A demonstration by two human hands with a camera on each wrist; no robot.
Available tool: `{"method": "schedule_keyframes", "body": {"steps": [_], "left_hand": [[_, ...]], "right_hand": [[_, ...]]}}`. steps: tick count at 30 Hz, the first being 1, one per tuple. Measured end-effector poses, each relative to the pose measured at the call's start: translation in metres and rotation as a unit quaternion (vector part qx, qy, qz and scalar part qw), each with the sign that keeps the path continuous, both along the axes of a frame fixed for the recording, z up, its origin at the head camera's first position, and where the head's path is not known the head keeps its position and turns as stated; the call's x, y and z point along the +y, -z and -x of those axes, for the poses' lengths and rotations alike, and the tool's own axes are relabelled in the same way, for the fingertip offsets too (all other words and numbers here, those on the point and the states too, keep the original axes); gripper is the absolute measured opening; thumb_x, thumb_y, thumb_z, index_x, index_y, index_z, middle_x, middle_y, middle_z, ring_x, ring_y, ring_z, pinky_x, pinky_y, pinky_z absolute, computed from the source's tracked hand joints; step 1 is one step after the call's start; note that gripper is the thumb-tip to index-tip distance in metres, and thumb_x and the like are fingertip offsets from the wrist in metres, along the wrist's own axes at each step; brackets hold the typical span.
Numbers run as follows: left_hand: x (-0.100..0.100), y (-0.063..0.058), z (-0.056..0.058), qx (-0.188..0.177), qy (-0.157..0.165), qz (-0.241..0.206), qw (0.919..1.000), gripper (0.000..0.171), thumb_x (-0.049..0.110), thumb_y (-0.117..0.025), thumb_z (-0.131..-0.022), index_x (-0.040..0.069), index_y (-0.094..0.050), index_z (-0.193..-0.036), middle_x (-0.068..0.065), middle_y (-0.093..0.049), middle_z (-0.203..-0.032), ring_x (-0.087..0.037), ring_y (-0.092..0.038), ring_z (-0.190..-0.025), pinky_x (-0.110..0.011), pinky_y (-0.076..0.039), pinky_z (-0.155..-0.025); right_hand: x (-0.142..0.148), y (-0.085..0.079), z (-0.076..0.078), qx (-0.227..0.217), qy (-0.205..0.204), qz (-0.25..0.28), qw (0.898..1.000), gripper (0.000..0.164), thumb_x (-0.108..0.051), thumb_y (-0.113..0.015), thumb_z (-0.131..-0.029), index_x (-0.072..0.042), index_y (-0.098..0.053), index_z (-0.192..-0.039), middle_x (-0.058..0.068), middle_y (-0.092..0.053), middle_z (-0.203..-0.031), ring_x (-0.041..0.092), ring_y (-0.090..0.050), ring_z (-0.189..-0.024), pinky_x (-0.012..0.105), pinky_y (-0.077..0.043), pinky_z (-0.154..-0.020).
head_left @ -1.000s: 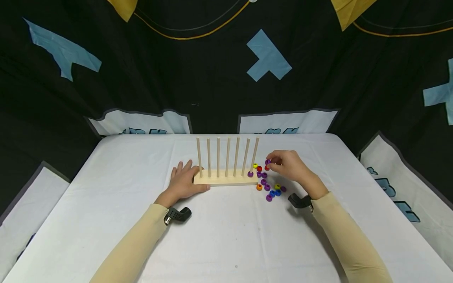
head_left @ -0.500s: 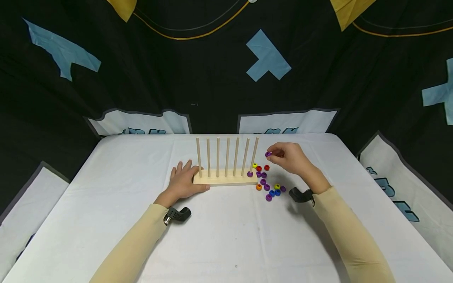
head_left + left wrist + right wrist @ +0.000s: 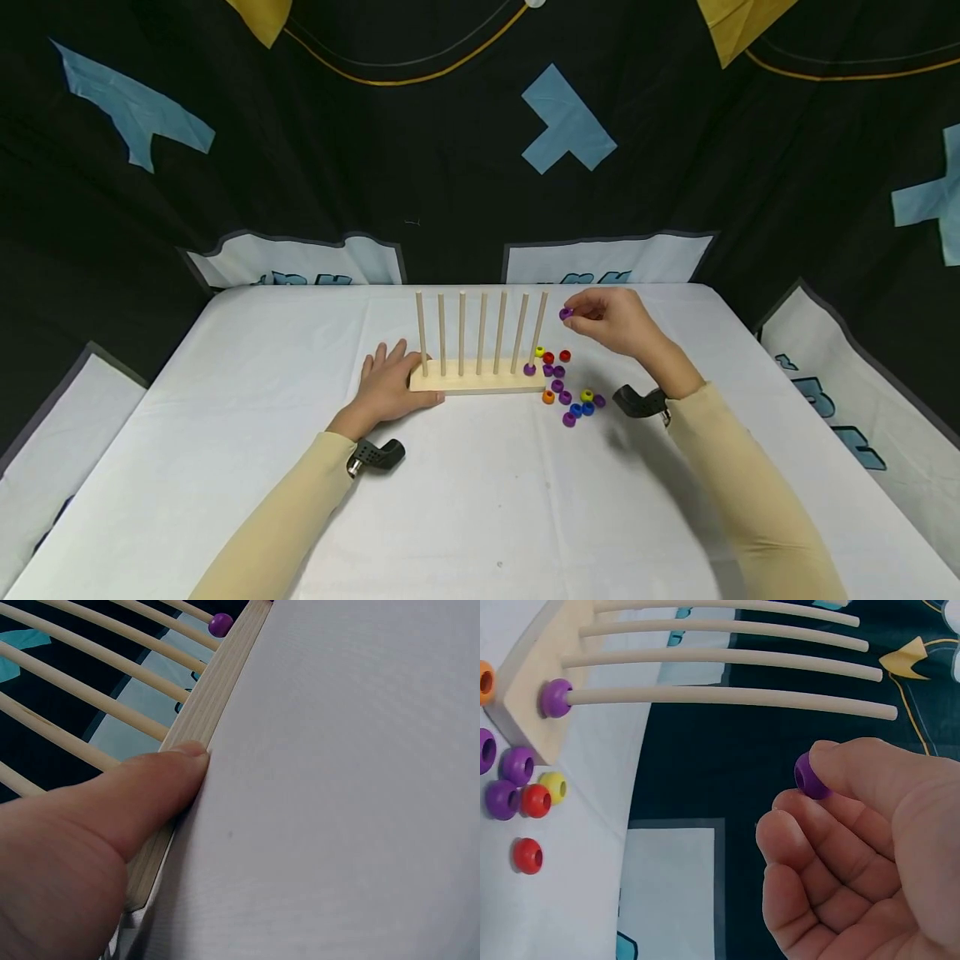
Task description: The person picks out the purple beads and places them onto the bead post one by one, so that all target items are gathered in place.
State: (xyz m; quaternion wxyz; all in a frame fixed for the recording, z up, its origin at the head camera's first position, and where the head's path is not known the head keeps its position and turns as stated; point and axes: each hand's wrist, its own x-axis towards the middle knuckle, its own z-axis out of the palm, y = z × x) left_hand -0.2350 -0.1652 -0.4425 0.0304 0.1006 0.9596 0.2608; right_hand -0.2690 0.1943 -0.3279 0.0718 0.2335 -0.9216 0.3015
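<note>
A pale wooden peg stand (image 3: 477, 382) with several upright pegs stands on the table. One purple bead (image 3: 529, 369) sits at the foot of its rightmost peg. My left hand (image 3: 385, 388) holds the stand's left end, the thumb along the front edge and the index finger behind; in the left wrist view the thumb (image 3: 161, 780) lies against the base. Between thumb and fingertips my right hand (image 3: 617, 321) pinches another purple bead (image 3: 808, 777), raised near the top of the rightmost peg (image 3: 735, 697) and apart from it.
Loose beads lie right of the stand: several purple ones (image 3: 566, 397), red ones (image 3: 565, 356), yellow ones (image 3: 587, 395), blue ones (image 3: 576, 410) and an orange one (image 3: 548, 397). A white cloth covers the table (image 3: 480, 500). Dark patterned fabric (image 3: 450, 167) hangs behind it.
My right hand has lifted the purple bead up from the loose beads to about the height of the peg tops. The left hand and the stand have stayed in place.
</note>
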Motion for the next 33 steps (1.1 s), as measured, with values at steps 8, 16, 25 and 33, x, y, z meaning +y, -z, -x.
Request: {"method": "schedule_keyframes", "body": {"steps": [8,16,25,33], "left_hand": [[0.000,-0.001,0.000,0.001,0.001,-0.003,1.0000,0.076,0.050,-0.075,-0.084,0.006,-0.054,-0.143,-0.031,-0.022,-0.166,-0.059,-0.004,-0.153,-0.072,-0.004,-0.122],[0.001,0.000,0.000,0.000,-0.001,-0.002,1.0000,0.076,0.051,-0.075,-0.083,0.006,-0.055,-0.142,-0.030,-0.021,-0.166,-0.058,-0.004,-0.154,-0.072,-0.003,-0.122],[0.000,0.001,0.001,-0.002,0.000,-0.002,1.0000,0.076,0.050,-0.075,-0.084,0.007,-0.054,-0.143,-0.030,-0.021,-0.166,-0.058,-0.004,-0.154,-0.072,-0.003,-0.122],[0.001,0.001,0.000,-0.003,-0.003,-0.002,1.0000,0.076,0.050,-0.075,-0.084,0.006,-0.054,-0.143,-0.030,-0.021,-0.166,-0.057,-0.004,-0.154,-0.071,-0.003,-0.123]], "right_hand": [[-0.003,-0.012,0.002,0.013,-0.005,0.013,1.000,0.025,-0.012,-0.074,-0.092,0.002,-0.074,-0.112,0.017,-0.078,-0.100,0.026,-0.072,-0.083,0.021,-0.055,-0.072],[-0.007,-0.023,0.005,0.010,0.001,0.023,1.000,0.025,-0.012,-0.071,-0.093,0.002,-0.073,-0.114,0.017,-0.078,-0.102,0.027,-0.072,-0.086,0.021,-0.055,-0.073],[-0.013,-0.038,0.005,0.029,-0.017,0.031,0.999,0.025,-0.010,-0.069,-0.094,0.003,-0.073,-0.115,0.018,-0.078,-0.103,0.027,-0.072,-0.086,0.012,-0.051,-0.071],[-0.019,-0.045,0.003,0.034,-0.024,0.028,0.999,0.025,-0.010,-0.068,-0.095,0.002,-0.073,-0.116,0.018,-0.078,-0.105,0.027,-0.073,-0.087,0.014,-0.052,-0.074]]}}
